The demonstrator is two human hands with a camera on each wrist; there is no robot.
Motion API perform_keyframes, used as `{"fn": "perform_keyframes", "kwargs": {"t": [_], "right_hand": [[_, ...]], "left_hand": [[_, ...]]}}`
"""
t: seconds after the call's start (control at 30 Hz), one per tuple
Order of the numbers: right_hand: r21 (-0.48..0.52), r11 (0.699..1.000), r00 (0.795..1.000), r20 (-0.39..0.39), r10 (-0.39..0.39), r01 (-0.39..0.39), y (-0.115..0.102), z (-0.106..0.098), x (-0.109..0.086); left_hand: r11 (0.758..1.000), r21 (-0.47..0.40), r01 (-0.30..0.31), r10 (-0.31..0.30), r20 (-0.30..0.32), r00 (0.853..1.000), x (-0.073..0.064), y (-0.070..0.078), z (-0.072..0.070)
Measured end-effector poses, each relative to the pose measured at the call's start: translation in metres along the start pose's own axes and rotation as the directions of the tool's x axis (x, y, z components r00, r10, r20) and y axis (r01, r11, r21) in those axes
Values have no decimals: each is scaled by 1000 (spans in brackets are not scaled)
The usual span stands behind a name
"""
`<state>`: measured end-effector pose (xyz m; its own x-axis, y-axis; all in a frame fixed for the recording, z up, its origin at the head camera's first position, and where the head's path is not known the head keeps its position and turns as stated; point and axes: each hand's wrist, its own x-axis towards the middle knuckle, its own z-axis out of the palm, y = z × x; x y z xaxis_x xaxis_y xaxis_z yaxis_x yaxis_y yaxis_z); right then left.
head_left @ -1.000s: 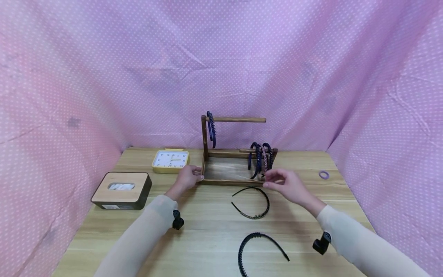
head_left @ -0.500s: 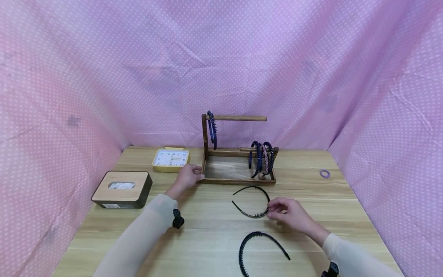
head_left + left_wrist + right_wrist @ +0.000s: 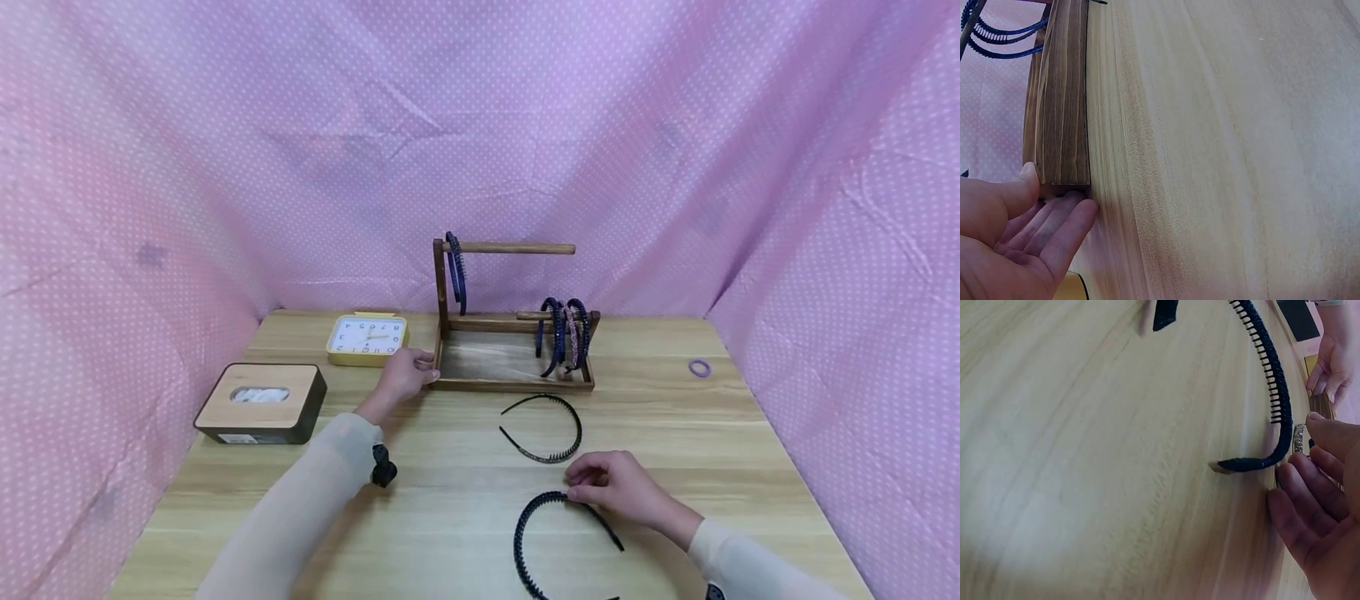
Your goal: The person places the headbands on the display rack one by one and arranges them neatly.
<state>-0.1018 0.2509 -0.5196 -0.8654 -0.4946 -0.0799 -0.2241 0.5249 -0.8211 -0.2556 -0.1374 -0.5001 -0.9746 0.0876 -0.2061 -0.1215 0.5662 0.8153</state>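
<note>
Pink polka-dot curtain (image 3: 480,125) behind the rack; pale wood-grain table (image 3: 420,533) under it. Dark brown wooden rack (image 3: 480,386) with shallow tray base: upper peg (image 3: 525,248) carries dark blue toothed headband (image 3: 462,287), at its left end; lower peg (image 3: 528,316) carries dark blue headbands (image 3: 558,337) and pink glittery headband (image 3: 573,333), hanging over the tray's right end. Left of rack: black box with pale wooden lid (image 3: 217,396), white tissue (image 3: 258,395) in its slot; yellow-framed clock (image 3: 367,339), nearer the rack. Left hand (image 3: 402,375) rests loosely open against rack's left end. Right hand (image 3: 622,487), in front of rack, is part-open, nothing visibly gripped, at thick black toothed headband (image 3: 519,542); contact can't tell. Thin black headband (image 3: 577,429) lies between that and rack. Purple ring (image 3: 701,375) right of rack. Half a second ago right hand was at thin headband; left hand unchanged.
</note>
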Motion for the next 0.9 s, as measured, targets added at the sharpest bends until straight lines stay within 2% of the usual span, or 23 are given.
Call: {"fn": "perform_keyframes", "kwargs": {"t": [0.33, 0.5, 0.73, 0.9], "right_hand": [[-88, 995, 999, -11, -45, 44, -5, 7, 7], [-121, 992, 999, -17, -42, 40, -4, 9, 8], [-175, 979, 993, -47, -113, 103, -2, 15, 8], [-209, 968, 986, -56, -158, 143, -1, 19, 7]], "left_hand": [[999, 33, -8, 8, -6, 1000, 3, 3, -2], [1000, 13, 7, -7, 5, 1000, 5, 4, -3], [999, 34, -16, 16, 0, 1000, 4, 4, -2], [1000, 19, 7, -7, 12, 1000, 3, 2, -1]]}}
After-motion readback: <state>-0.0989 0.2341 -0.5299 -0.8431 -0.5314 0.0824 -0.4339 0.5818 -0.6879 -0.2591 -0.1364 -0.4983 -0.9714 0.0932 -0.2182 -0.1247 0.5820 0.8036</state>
